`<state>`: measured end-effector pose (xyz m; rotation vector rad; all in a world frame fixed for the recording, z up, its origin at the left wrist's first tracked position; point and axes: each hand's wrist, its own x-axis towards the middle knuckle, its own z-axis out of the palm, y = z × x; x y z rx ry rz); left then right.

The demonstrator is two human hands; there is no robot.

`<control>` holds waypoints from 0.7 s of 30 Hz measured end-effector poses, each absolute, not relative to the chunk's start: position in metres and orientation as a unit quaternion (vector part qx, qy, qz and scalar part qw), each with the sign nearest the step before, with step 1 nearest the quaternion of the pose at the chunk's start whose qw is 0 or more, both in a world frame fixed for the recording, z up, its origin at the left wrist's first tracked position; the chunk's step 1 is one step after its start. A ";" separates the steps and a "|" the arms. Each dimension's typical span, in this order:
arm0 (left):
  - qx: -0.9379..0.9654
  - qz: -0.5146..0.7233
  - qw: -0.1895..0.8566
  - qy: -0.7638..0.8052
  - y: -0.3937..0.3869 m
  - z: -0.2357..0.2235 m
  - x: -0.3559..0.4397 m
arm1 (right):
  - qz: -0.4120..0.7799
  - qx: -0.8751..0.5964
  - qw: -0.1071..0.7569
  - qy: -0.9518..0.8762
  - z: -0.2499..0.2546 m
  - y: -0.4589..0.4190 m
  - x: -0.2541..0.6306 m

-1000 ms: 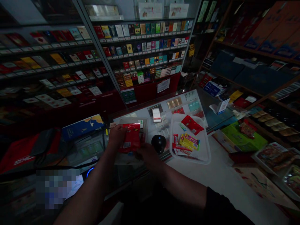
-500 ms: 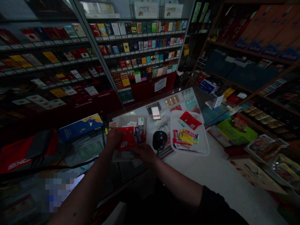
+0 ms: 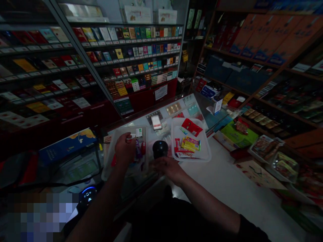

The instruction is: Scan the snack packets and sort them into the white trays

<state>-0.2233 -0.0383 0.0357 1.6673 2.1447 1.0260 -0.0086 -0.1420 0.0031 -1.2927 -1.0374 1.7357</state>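
My left hand [image 3: 125,148] is over the left plastic tray [image 3: 104,168], its back turned up and most of its fingers hidden. A red packet [image 3: 113,161] shows in the tray beside my left wrist. A purple-wrapped item [image 3: 138,149] and a small white-and-green box [image 3: 139,132] lie to the right of that hand. My right hand [image 3: 170,169] is just in front of a black rounded device [image 3: 160,148], fingers loosely stretched to the left with nothing seen in them. Whether it touches the device I cannot tell.
A white tray [image 3: 208,153] at right holds a red packet [image 3: 192,127], a yellow packet [image 3: 191,143] and other snacks. A blue box [image 3: 67,144] lies left on the glass counter. Cigarette shelves [image 3: 133,43] stand behind. Green boxes [image 3: 233,136] sit at right.
The red packet held between both hands is now down in the left tray. My right hand has come away toward the black device. The view has turned right.
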 end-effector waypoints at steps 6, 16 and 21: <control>0.708 0.270 0.231 0.610 -0.068 0.056 -0.129 | 0.533 -0.596 0.409 -0.439 0.000 -0.132 0.086; 0.826 -0.053 0.251 0.502 -0.074 -0.002 -0.024 | 0.255 -0.766 0.014 -0.590 -0.022 -0.089 0.169; 0.826 -0.088 0.268 0.489 -0.061 -0.018 -0.009 | 0.254 -0.745 -0.057 -0.615 -0.041 -0.078 0.167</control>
